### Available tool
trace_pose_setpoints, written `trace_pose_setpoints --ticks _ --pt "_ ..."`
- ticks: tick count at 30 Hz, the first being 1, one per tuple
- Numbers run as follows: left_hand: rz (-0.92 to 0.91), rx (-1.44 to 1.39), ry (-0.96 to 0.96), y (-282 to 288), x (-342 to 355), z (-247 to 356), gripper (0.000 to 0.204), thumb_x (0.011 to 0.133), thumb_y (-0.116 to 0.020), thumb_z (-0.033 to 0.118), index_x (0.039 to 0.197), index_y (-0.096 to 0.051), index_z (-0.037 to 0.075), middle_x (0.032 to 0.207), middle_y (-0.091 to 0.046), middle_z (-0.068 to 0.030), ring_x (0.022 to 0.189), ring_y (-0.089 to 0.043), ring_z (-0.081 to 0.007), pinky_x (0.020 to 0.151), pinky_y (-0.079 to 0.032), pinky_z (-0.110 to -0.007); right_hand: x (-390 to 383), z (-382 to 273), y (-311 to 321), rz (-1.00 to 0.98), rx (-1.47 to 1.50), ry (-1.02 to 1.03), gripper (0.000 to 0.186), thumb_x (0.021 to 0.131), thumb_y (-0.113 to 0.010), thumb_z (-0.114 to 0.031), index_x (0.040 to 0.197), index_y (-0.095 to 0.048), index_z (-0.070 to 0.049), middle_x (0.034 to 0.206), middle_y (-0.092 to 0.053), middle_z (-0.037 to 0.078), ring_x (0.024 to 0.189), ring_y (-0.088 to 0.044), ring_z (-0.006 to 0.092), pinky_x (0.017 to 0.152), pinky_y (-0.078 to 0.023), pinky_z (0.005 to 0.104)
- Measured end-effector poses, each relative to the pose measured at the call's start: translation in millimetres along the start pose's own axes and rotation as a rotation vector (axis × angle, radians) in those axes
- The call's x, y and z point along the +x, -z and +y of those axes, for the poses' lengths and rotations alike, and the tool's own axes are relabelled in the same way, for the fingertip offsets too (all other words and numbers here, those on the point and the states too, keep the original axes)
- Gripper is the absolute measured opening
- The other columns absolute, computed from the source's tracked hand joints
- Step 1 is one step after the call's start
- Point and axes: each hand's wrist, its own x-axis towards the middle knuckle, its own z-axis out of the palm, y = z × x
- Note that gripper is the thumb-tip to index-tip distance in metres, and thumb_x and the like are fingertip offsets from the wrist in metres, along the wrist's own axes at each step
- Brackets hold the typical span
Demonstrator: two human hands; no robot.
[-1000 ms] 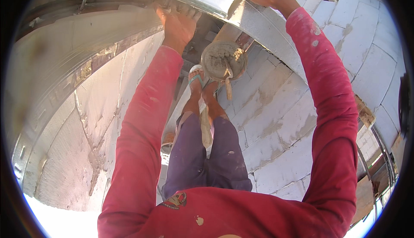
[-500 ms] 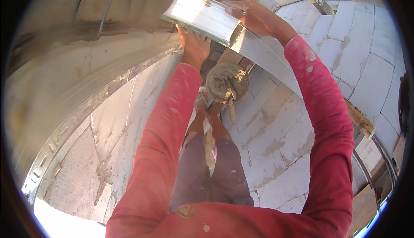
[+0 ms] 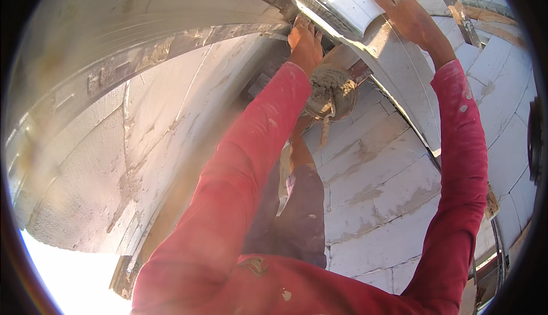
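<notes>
Right hand (image 3: 406, 17) grasped the end of a white block (image 3: 337, 0) at upper centre; left hand (image 3: 306, 42) sat near its lower edge, grip unclear, above a mortar bucket (image 3: 346, 113).

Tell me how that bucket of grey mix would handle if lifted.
The bucket is probably heavy for its size, given the grey mix inside. Its round shape suggests a stiff body. The tool handle jutting past its edge might swing or slide.
</notes>
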Motion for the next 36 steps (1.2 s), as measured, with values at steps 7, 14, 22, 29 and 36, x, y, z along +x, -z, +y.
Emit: trace_pose_setpoints --ticks 7,14,22,29,36 --pt "-0.028 0.008 -0.008 -31.5 18.0 15.4 0.068 0.11 -0.033 0.045 0.166 -0.013 0.013 0.173 -0.013 -0.0051 0.159 -0.016 -0.0231 0.129 -0.018 -0.045 -11.0 -27.8 1.2 -0.03 0.355 -0.13 0.04 0.111 -0.051 -0.032 0.125 -0.066 0.003 0.106 -0.07 0.003 0.1 -0.059 0.0101 0.089 -0.05 0.0283" --pt "-0.324 -0.148 -0.012 3.2 65.2 7.8 0.039 0.098 -0.065 0.016 0.134 -0.056 0.006 0.136 -0.06 -0.0152 0.125 -0.056 -0.0245 0.096 -0.052 -0.04 -4.9 -26.2 14.6 -0.114 0.174 0.118 0.037 0.109 -0.05 -0.026 0.125 -0.065 0.004 0.113 -0.073 0.017 0.1 -0.063 0.0164 0.09 -0.051 0.0341" --pt "-0.15 0.052 0.046 -26.4 45.3 11.4 0.067 0.108 -0.023 0.049 0.166 -0.015 0.015 0.174 -0.013 -0.0058 0.16 -0.01 -0.024 0.129 -0.008 -0.047 -5.0 -4.9 5.7 0.036 0.048 0.208 0.041 0.108 -0.049 -0.025 0.134 -0.062 0.003 0.13 -0.067 0.024 0.114 -0.067 0.032 0.102 -0.049 0.0386" --pt "-0.036 0.058 0.064 -12.8 37.2 6.8 0.073 0.108 -0.025 0.053 0.165 -0.013 0.009 0.173 -0.011 -0.0104 0.161 -0.005 -0.0256 0.13 -0.006 -0.047 -4.1 -5.4 3.6 -0.006 0.07 0.243 0.045 0.108 -0.046 -0.027 0.138 -0.058 0.005 0.137 -0.063 0.025 0.125 -0.061 0.0381 0.108 -0.047 0.0409" --pt "-0.149 0.094 0.223 -20.5 -36.3 -37.7 0.069 0.111 -0.028 0.048 0.163 -0.018 0.002 0.164 -0.03 -0.0173 0.15 -0.03 -0.0324 0.122 -0.025 -0.046 -9.4 14.3 0.1 0.017 0.073 0.252 0.044 0.108 -0.044 -0.025 0.141 -0.057 0.001 0.139 -0.061 0.024 0.126 -0.059 0.0402 0.109 -0.045 0.0446"
